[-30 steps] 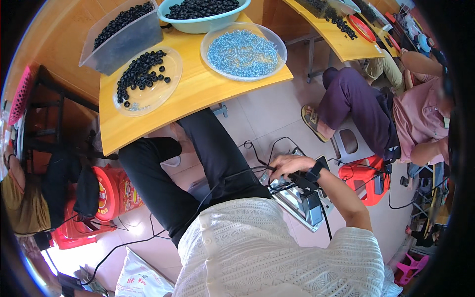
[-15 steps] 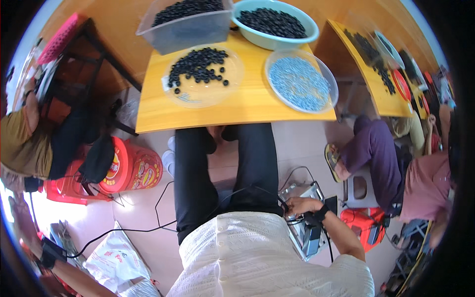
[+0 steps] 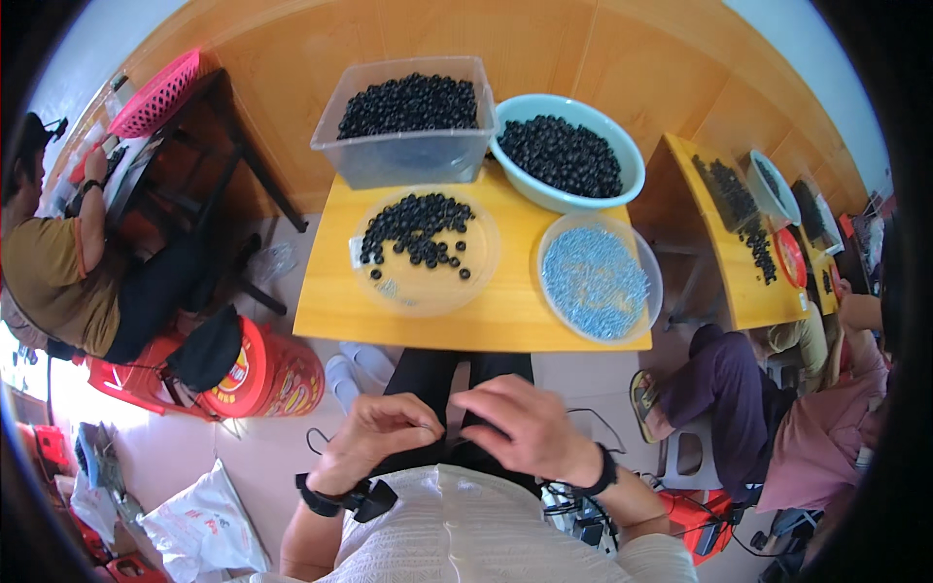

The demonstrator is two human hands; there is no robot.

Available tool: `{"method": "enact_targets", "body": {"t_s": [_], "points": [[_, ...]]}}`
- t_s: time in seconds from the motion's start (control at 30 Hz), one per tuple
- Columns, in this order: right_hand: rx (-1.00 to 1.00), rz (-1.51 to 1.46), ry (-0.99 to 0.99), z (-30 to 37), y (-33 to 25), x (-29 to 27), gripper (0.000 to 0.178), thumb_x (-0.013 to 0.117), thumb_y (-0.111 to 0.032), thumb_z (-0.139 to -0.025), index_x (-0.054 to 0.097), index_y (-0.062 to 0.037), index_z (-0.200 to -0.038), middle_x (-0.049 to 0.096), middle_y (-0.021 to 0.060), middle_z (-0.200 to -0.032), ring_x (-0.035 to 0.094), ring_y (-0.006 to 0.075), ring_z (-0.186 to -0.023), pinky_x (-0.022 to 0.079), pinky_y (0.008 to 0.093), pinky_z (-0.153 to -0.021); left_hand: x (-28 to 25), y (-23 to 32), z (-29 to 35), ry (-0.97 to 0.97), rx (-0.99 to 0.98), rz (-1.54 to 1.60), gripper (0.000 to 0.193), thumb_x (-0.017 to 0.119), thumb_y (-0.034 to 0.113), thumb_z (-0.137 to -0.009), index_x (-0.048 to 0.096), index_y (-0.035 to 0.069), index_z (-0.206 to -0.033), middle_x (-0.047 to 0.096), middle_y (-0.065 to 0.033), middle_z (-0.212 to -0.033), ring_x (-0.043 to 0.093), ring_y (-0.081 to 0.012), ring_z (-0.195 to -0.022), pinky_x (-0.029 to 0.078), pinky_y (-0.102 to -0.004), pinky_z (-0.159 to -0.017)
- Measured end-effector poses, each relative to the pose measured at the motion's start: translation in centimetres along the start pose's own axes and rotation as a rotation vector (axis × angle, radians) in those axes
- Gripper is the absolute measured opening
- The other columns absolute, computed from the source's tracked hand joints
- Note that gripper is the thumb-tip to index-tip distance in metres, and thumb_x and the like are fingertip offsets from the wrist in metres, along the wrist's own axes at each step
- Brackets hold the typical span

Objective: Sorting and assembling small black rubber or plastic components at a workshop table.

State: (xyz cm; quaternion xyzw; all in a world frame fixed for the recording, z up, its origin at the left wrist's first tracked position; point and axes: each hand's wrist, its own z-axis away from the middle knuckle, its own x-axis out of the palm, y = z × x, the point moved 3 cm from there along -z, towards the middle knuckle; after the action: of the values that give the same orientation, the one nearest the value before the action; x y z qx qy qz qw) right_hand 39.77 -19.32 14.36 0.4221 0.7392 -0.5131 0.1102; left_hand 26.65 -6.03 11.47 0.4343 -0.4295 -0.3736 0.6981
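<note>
My left hand is over my lap, its fingers curled with thumb and fingertips together; anything between them is too small to make out. Beside it my right hand is smeared by motion, thumb and fingers apart, nothing visible in them. Both hands are just off the near edge of a yellow table. On it, a clear round plate holds loose black beads and several tiny metal pieces. To its right, a round clear dish is full of small bluish-silver metal pieces.
Behind the plate stand a clear bin and a pale blue basin, both heaped with black beads. A red bucket is on the floor at left. Co-workers sit left and right, near another yellow table. Cables run beside me.
Both hands have come from my sides to over my lap. My right hand has left the metal-framed device and cables beside my thigh. The view has tilted up, showing more wall.
</note>
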Motion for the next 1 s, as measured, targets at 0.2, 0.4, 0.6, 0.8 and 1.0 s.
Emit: {"method": "enact_targets", "body": {"t_s": [0.2, 0.4, 0.6, 0.8, 1.0], "points": [[0.001, 0.048, 0.019, -1.8, 0.6, 2.2, 0.031, 0.073, -0.008, -0.065, 0.061, -0.0065, -0.094, 0.056, 0.0049, -0.082, 0.058, 0.02, -0.066, 0.049, 0.0287, -0.054, -1.5, -0.8, -3.1, -0.144, -0.063, 0.223, 0.009, 0.064, 0.005, -0.08, 0.063, -0.001, -0.087, 0.061, -0.0034, -0.084, 0.057, -0.0092, -0.077, 0.045, -0.0208, -0.073], [-0.03, 0.088, -0.077, -3.5, -0.3, 4.9, 0.03, 0.072, -0.01, -0.066, 0.062, -0.0079, -0.095, 0.057, 0.0044, -0.082, 0.059, 0.0197, -0.065, 0.049, 0.0276, -0.053, -4.3, -1.7, -2.4, -0.11, -0.116, 0.156, 0.01, 0.064, 0.002, -0.077, 0.064, -0.001, -0.086, 0.063, -0.0045, -0.082, 0.058, -0.0116, -0.079, 0.045, -0.022, -0.074], [-0.042, 0.122, -0.102, -4.2, 0.0, 6.0, 0.026, 0.07, -0.011, -0.069, 0.063, -0.0081, -0.093, 0.057, 0.0037, -0.081, 0.058, 0.0201, -0.063, 0.049, 0.0283, -0.053, -5.8, -3.4, -3.1, -0.14, -0.164, 0.266, 0.014, 0.065, 0.005, -0.079, 0.063, 0.0, -0.092, 0.063, -0.0041, -0.085, 0.06, -0.0098, -0.079, 0.048, -0.0207, -0.073], [-0.012, 0.099, -0.063, -5.5, 0.4, 6.6, 0.028, 0.069, -0.007, -0.068, 0.061, -0.0061, -0.095, 0.056, 0.0043, -0.08, 0.057, 0.0212, -0.064, 0.048, 0.0291, -0.053, -6.8, -3.7, -3.8, -0.097, -0.129, 0.304, 0.015, 0.064, 0.005, -0.08, 0.063, -0.001, -0.093, 0.063, -0.0047, -0.086, 0.06, -0.0109, -0.08, 0.05, -0.0219, -0.073], [0.021, 0.061, -0.077, -5.7, 1.9, 7.9, 0.027, 0.068, -0.004, -0.068, 0.06, -0.0049, -0.094, 0.055, 0.0053, -0.083, 0.057, 0.0213, -0.067, 0.049, 0.0293, -0.054, -7.8, -4.2, -3.9, -0.006, -0.22, 0.386, 0.018, 0.062, 0.005, -0.081, 0.06, -0.003, -0.097, 0.062, -0.0078, -0.09, 0.061, -0.014, -0.081, 0.051, -0.0252, -0.076]]}}
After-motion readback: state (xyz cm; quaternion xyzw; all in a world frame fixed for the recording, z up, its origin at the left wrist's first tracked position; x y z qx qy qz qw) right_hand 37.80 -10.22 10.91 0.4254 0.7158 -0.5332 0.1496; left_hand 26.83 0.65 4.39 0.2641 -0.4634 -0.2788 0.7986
